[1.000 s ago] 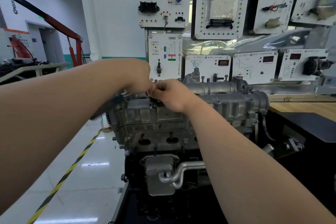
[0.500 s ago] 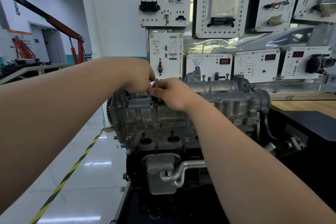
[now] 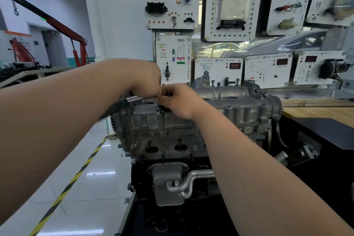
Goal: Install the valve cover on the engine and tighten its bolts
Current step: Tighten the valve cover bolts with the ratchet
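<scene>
Now my left hand [image 3: 147, 80] grips the ratchet [image 3: 134, 99]; my right hand [image 3: 180, 99] pinches its head over a hidden bolt; cover [image 3: 239, 107] seems stiff, heavy; bolt small, probably slippery.

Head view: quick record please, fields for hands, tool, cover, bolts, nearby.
left hand: fingers curled over the cover's left end, against the right hand; what it grips is hidden
right hand: fingertips curled on the wrench head
wrench: handle sticks out left, blurred
valve cover: seated on top of engine
bolts: several stand in the cover's front edge; tightness unreadable
nearby: training panels behind, red crane left
</scene>
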`<action>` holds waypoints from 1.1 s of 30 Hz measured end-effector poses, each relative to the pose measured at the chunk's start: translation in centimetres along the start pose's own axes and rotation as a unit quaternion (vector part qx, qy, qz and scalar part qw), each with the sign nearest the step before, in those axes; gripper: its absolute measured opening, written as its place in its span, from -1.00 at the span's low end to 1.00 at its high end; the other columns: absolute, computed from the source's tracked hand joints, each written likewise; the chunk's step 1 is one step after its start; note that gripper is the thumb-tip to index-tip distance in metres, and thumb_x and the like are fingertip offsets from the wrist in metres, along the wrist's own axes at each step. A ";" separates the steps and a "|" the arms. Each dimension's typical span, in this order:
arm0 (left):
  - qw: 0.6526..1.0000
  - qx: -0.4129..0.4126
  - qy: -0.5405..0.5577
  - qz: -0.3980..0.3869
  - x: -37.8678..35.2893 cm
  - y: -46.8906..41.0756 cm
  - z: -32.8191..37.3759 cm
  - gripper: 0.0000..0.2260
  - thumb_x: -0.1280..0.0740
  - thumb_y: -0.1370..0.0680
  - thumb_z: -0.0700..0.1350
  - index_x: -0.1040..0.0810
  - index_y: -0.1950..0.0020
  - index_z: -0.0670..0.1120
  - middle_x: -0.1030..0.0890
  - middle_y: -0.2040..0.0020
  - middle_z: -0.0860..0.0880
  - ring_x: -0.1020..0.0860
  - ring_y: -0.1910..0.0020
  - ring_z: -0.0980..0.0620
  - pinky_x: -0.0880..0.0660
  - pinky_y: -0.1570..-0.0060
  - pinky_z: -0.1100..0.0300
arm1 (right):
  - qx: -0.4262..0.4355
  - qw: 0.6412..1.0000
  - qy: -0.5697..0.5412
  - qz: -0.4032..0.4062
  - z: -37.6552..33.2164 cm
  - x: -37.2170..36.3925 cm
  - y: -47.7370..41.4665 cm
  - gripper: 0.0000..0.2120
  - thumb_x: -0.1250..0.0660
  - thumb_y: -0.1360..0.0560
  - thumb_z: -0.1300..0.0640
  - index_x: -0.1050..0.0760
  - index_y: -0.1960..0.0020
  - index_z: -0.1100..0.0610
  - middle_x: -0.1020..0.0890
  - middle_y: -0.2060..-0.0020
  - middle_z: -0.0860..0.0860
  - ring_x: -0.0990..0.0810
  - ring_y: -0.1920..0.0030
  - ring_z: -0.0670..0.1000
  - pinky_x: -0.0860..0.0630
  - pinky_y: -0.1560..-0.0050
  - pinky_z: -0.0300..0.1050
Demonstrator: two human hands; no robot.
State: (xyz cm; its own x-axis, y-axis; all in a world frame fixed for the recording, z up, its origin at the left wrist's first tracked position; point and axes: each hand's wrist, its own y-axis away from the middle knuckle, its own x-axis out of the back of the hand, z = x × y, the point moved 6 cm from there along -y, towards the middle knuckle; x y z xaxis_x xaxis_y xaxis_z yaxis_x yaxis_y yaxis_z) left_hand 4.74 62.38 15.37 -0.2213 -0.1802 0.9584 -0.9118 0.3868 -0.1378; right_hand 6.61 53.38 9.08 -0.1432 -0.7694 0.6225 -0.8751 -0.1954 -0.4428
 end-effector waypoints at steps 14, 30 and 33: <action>0.997 -0.005 0.078 0.009 -0.6 -0.8 -1.3 -0.69 -0.24 -0.57 0.09 -0.59 -0.13 -0.09 -0.61 -0.05 -0.05 -0.54 -0.02 -0.03 -0.44 -0.04 0.11 | 0.003 0.999 0.032 -0.005 -0.4 -0.3 0.1 -0.71 -0.30 -0.56 0.07 -0.42 0.29 0.17 -0.43 0.43 0.03 -0.35 0.40 -0.01 -0.28 0.34 -0.12; 0.994 0.042 0.105 0.000 -0.8 -1.7 -0.8 -0.57 -0.22 -0.56 0.14 -0.55 0.35 -0.12 -0.56 0.57 0.04 -0.58 0.40 0.06 -0.36 0.39 0.21 | -0.026 0.997 0.074 -0.023 0.6 -1.1 -1.2 -0.81 -0.27 -0.57 0.12 -0.59 -0.04 0.22 -0.65 0.13 0.14 -0.56 0.16 0.03 -0.47 0.15 -0.12; 0.997 0.015 0.073 0.002 -0.5 -1.2 -1.5 -0.68 -0.32 -0.51 0.14 -0.64 0.10 -0.11 -0.64 0.27 0.02 -0.58 0.20 0.04 -0.45 0.21 0.18 | -0.002 1.000 0.010 0.006 0.3 -0.1 -0.3 -0.79 -0.36 -0.52 0.06 -0.58 0.11 0.22 -0.52 0.39 -0.01 -0.39 0.41 -0.07 -0.33 0.35 -0.16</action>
State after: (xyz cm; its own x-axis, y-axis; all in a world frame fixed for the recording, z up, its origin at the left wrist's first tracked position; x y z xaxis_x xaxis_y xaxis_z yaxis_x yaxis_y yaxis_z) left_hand 6.48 63.39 15.49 -0.1737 -0.0450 0.9838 -0.9215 0.3598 -0.1463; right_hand 7.02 53.32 8.98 -0.1624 -0.7597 0.6297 -0.8750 -0.1840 -0.4477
